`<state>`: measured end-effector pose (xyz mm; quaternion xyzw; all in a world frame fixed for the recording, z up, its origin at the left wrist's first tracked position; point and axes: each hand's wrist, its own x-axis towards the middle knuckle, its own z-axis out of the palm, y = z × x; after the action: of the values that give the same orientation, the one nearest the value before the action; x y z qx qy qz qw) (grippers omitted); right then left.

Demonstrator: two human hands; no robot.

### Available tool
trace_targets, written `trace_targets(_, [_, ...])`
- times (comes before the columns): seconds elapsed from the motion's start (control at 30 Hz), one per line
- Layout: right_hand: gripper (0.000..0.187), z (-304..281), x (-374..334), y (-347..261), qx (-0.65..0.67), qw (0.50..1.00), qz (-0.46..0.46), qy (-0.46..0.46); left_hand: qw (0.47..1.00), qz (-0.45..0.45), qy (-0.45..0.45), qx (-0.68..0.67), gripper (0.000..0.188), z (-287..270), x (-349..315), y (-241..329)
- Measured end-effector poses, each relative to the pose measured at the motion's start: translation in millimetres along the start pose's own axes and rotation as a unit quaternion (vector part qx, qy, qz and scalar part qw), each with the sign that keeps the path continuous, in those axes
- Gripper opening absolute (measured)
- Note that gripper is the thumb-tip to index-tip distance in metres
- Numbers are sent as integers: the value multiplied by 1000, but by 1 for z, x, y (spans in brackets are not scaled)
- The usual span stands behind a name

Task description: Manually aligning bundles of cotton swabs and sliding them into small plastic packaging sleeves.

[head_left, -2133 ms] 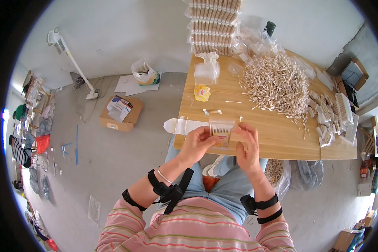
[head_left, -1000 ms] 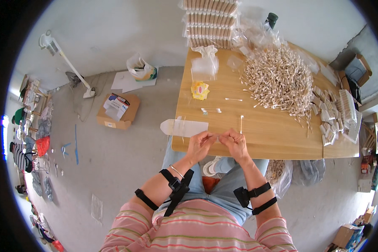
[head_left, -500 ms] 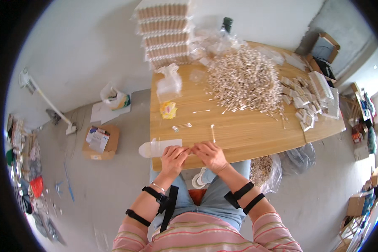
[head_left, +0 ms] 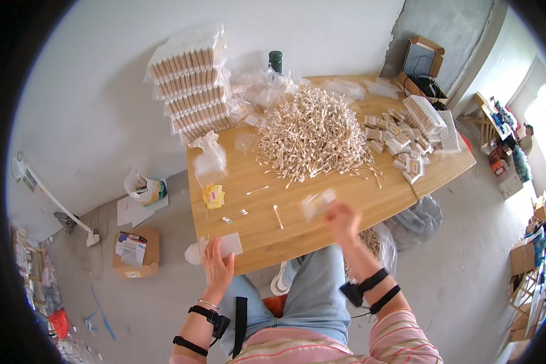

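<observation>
My left hand (head_left: 215,262) lies flat with its fingers out on a white card (head_left: 230,243) at the table's near left edge. Blurred by motion, my right hand (head_left: 344,221) is closed on the edge of a small see-through bag (head_left: 318,204) over the front of the table. Pale marks show in the bag, but its contents are too smeared to make out. A single cotton swab (head_left: 278,216) lies between the hands. Left of it are a few more cotton swabs (head_left: 235,215), side by side, and yellow paper labels (head_left: 213,196).
A large heap of cotton swabs (head_left: 312,136) covers the table's middle. Small filled packets (head_left: 400,136) are piled to its right. Wrapped swab bundles (head_left: 191,85) form a tall stack at the back left, near plastic bags (head_left: 209,161). A cardboard box (head_left: 136,258) stands on the floor.
Both hands were together at the table's front edge. Now the right has swung right and away with the small bag, and the left rests on the card. The view has shifted.
</observation>
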<state>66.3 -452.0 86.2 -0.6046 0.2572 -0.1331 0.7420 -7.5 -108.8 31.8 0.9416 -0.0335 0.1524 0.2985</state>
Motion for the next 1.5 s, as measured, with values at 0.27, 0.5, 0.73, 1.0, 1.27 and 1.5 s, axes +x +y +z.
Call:
trace_targets(0.27, [27,-50,93,-79,186,965,-115,142,994,-2,1,111,35,1,22,10])
trace_targets(0.5, [11,64,18,25,-61,977,-70,-190,985,-18,0,170,28,5,27,14])
trace_targets(0.73, [18,201,4,39,-310,846,-257,-351,990,-31,5,140,28,0,29,15])
trace_targets(1.0, [52,303,46,59,-547,601,-514,-275,991,-44,-12,123,30,-4,32,20])
trace_targets(1.27, [43,322,67,61,-541,646,-468,-265,992,-68,-23,102,32,-7,34,16])
trace_targets(1.5, [38,310,102,33,-645,712,-239,-141,993,-51,-20,107,32,-9,31,15])
